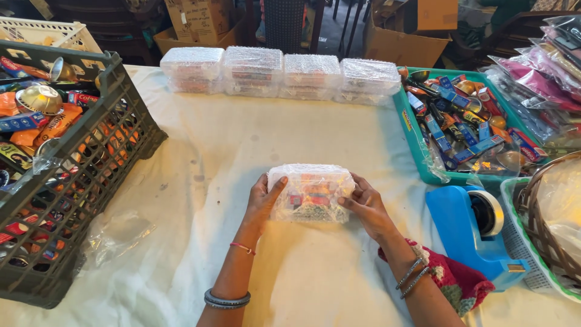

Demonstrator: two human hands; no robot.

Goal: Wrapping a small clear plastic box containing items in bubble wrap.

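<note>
**Bundle held between both your hands**

Your left hand [261, 203] and right hand [365, 206] clasp the bubble-wrapped bundle [310, 192] at its two ends, fingers curled onto it, colourful packets showing through. Right of your fingers stands a blue tape dispenser [469, 230]; beyond them, four wrapped bundles [278, 72]; left, a grey crate [91, 151].

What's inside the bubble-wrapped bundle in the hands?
Through the bubble-wrapped bundle, red and orange packets and a dark patterned piece show blurrily. Left hand and right hand cover its ends; exact contents unclear.
</note>
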